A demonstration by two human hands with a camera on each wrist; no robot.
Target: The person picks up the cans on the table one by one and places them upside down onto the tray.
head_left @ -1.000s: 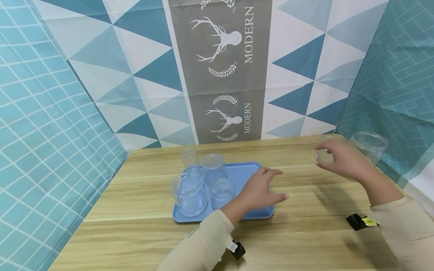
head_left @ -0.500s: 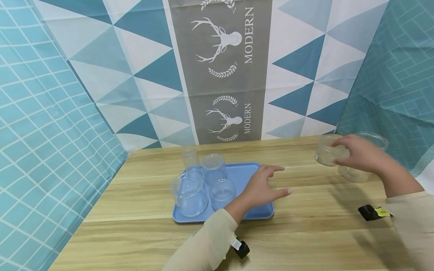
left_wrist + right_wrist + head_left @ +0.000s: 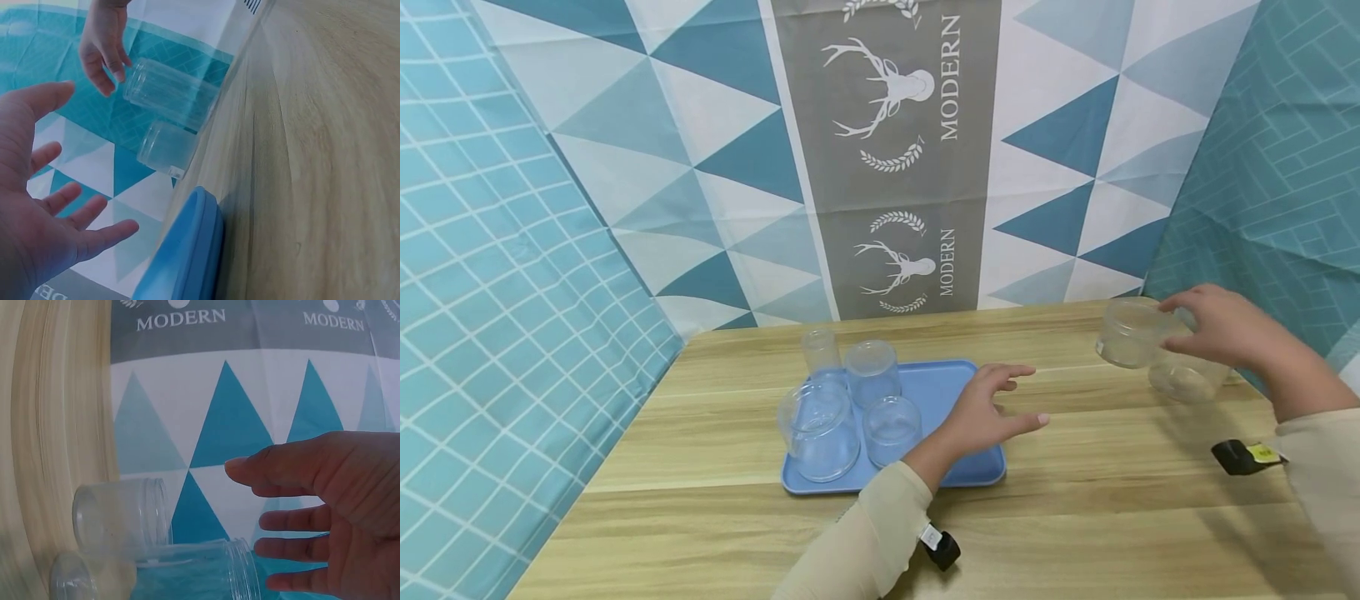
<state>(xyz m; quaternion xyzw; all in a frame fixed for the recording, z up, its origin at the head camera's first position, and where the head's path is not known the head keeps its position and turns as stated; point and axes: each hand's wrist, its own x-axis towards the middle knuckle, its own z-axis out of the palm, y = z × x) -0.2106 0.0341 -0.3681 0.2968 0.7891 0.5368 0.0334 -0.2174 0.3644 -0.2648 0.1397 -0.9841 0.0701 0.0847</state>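
Note:
My right hand hovers beside the rim of a large clear jar at the table's back right, fingers spread and holding nothing. That hand partly hides the jar in the head view. Just left of it stands a shorter clear jar with a small label low on its side. In the right wrist view, my right hand is apart from the larger jar's threaded rim. My left hand is held over the right part of a blue tray, its thumb and fingers apart and nothing between them.
Several clear containers share the tray's left side: a narrow one, a medium one, a large one and a short one. Patterned cloth hangs behind the wooden table.
My right hand has moved right, away from the shorter jar and across in front of the larger one, leaving both standing. The left hand has shifted slightly right.

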